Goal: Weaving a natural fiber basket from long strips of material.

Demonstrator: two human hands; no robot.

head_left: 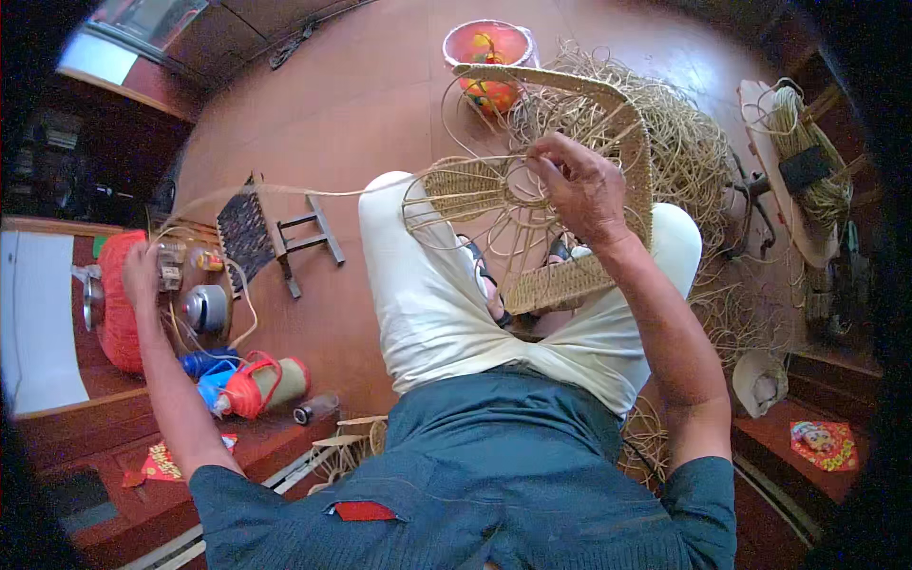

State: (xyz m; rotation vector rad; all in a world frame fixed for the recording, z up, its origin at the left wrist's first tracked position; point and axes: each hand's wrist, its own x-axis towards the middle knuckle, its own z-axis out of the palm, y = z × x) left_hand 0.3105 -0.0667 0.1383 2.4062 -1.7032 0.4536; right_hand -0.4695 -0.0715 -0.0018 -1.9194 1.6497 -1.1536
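Note:
A partly woven tan wicker frame (638, 123) rests across my knees, with a braided rim, woven corner panels and open spokes meeting at a small ring (523, 180). My right hand (581, 185) is over the ring, thumb and fingers pinched on the cane strand there. The pale cane strand (375, 189) stretches from the ring far out to the left. At its far end my left hand (141, 275) is drawn out wide, slightly blurred, its fingers closed on the strand. Loops of cane hang below that hand, beside a red plastic bag.
Loose cane (655, 123) lies heaped on the floor behind the frame, near a red bucket (487, 43). A small folding stool (249, 233) stands left of my legs. Near my left arm are a metal kettle (205, 309) and a red-and-beige flask (271, 385). A wooden board (774, 161) leans at right.

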